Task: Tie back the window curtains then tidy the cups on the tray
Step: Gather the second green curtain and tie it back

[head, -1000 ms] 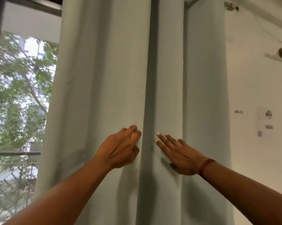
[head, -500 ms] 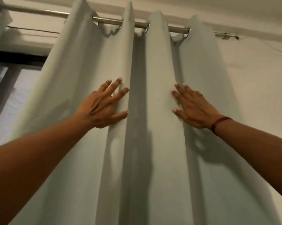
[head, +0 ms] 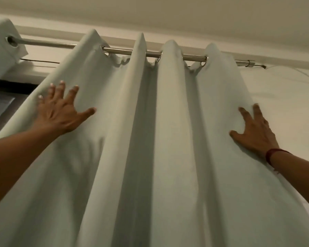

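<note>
No readable text, label, brand, number or sign anywhere in view. Curtain plain, unmarked. Rod bare metal, no lettering. Wall blank.

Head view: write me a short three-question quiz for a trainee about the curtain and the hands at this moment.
1. True or false: the left hand bunches the curtain in a closed fist.
2. The right hand lies on the curtain's: A) left edge, B) middle fold, C) right edge.
3. Fill in: the curtain's eyelets slide on a metal ___.
Key: 1 false, its fingers are spread flat; 2 C; 3 rod.
</note>
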